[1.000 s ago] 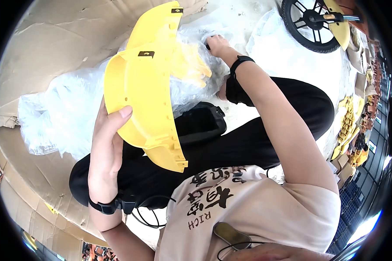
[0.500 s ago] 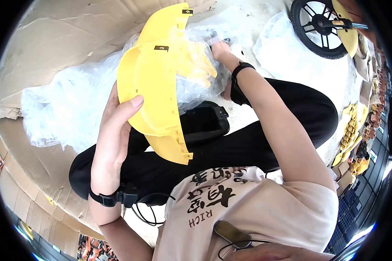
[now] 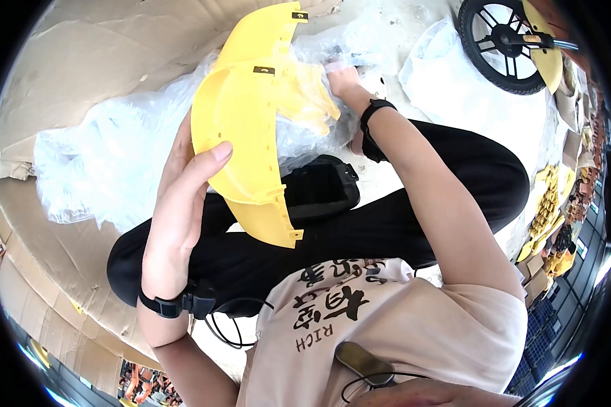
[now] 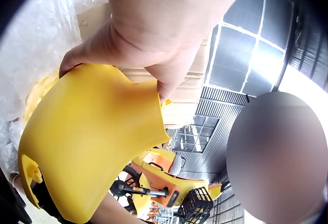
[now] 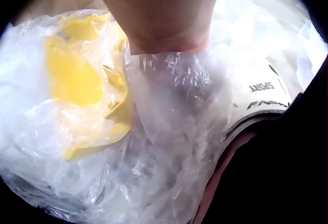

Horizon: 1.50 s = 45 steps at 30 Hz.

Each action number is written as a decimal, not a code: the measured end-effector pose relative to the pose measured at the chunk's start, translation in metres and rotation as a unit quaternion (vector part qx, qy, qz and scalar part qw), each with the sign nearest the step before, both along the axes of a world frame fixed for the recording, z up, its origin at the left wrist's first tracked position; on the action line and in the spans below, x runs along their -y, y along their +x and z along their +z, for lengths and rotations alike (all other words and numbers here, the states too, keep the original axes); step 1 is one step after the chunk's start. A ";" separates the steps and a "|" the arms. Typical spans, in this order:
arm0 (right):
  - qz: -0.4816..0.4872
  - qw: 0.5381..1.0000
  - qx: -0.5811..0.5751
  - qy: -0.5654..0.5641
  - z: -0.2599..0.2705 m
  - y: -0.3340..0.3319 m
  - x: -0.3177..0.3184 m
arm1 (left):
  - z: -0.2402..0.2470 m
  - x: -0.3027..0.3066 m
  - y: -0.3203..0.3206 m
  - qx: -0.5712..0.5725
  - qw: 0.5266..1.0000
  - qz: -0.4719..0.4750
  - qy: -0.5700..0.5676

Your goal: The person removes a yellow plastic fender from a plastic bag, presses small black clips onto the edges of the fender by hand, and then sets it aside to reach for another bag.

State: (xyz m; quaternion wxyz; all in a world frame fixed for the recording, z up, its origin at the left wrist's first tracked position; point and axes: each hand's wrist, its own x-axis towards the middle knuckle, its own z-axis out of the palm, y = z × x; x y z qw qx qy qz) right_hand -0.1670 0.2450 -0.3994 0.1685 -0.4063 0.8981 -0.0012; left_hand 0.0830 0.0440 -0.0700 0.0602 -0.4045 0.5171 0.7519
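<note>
A large curved yellow shell [image 3: 241, 136] is gripped at its outer edge by my left hand [image 3: 183, 197], the thumb lying on the shell's face. From the left wrist view, the shell's smooth side [image 4: 97, 126] shows below the hand [image 4: 148, 50]. Clear plastic wrap [image 3: 312, 139] lies beyond the shell, around another yellow piece [image 3: 319, 102]. My right hand [image 3: 344, 80] is at the far end of that wrap. In the right wrist view, crumpled film [image 5: 174, 96] covers the hand's fingers, and the wrapped yellow piece [image 5: 77, 78] lies beside it.
More clear plastic [image 3: 102, 163] lies on cardboard [image 3: 108, 54] to the left. A black tray-like object [image 3: 319, 190] sits between the legs. A black-spoked wheel [image 3: 502, 41] stands at upper right. A white shoe [image 5: 256, 88] is beside the film.
My left hand and the yellow shell have moved to the right in the head view. My right hand has shifted slightly right and down, and its fingers are less visible behind the film.
</note>
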 end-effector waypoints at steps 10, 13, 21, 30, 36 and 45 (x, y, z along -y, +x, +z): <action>-0.154 0.984 0.090 -0.024 0.011 -0.034 0.000 | 0.003 0.002 0.000 -0.008 1.000 0.003 0.001; -0.297 0.916 0.246 -0.113 -0.016 -0.050 -0.002 | 0.002 0.001 0.000 -0.008 1.000 0.008 -0.011; -0.526 0.260 0.601 -0.543 0.002 -0.053 -0.020 | 0.004 0.000 -0.002 0.001 1.000 0.006 -0.004; -0.495 0.065 0.600 -0.624 0.017 -0.033 -0.001 | 0.002 0.001 -0.005 0.003 1.000 -0.007 -0.005; -0.565 0.357 0.529 -0.523 0.003 -0.042 0.006 | 0.001 0.000 -0.004 -0.005 1.000 -0.007 -0.016; -0.542 0.536 0.498 -0.414 0.001 -0.060 -0.005 | -0.001 0.002 -0.001 -0.021 0.999 -0.031 -0.040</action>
